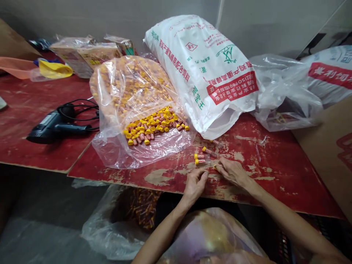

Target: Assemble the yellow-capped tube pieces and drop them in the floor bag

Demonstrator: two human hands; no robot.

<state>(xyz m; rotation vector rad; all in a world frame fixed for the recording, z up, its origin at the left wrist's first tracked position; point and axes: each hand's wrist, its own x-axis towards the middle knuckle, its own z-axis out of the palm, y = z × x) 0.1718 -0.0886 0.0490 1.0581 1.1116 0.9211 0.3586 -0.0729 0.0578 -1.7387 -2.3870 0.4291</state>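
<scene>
My left hand [195, 183] rests at the near edge of the worn red table [275, 172], its fingers curled together in a pinch; what they hold is hidden. My right hand [233, 171] lies beside it, fingers closed around a small yellow-capped piece at its fingertips. Just beyond both hands lie two small red tubes with yellow caps [200, 158] and another one [207, 150]. A big clear plastic bag [132, 95] spills several of the same yellow-capped tubes [154, 126] to the left.
A large white printed sack [203, 69] lies behind the hands, with crumpled clear plastic [283, 95] to its right. A black heat gun [55, 126] with its cord sits at left. Cardboard [330, 154] leans at right. A bag of tubes [137, 209] hangs under the table.
</scene>
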